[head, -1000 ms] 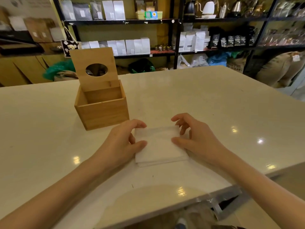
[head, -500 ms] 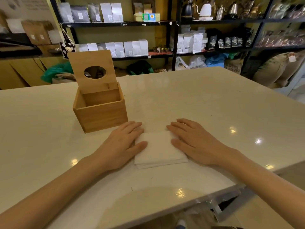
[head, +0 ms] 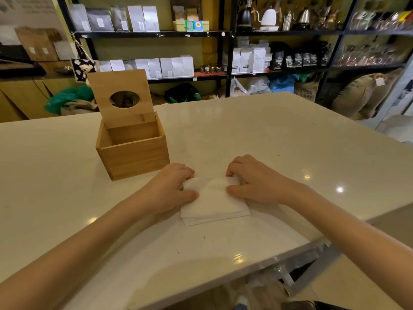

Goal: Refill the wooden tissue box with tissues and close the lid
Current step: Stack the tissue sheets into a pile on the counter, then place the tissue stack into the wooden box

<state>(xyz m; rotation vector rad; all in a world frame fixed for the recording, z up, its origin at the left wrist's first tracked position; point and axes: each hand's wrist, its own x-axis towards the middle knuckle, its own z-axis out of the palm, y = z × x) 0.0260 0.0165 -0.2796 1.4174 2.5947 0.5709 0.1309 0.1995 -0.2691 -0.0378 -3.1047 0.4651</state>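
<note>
A square wooden tissue box [head: 134, 156] stands on the white table [head: 268, 135], left of centre, and looks empty inside. Its hinged lid [head: 121, 98], with an oval hole, stands upright at the back. A flat stack of white tissues [head: 213, 203] lies in front of the box, to its right. My left hand [head: 172, 187] grips the stack's left side, fingers curled over the far edge and thumb on top. My right hand [head: 254, 182] grips the right side the same way. The far edge of the stack bulges up slightly between my hands.
Black shelves [head: 156, 33] with white bags, kettles and jars line the wall behind the table. Sacks [head: 362, 95] sit on the floor at the right. The table's near edge curves just below my forearms.
My hands lay flat on the tissues half a second ago. Now the fingers of both have curled around the stack's far edge, and that edge has lifted a little.
</note>
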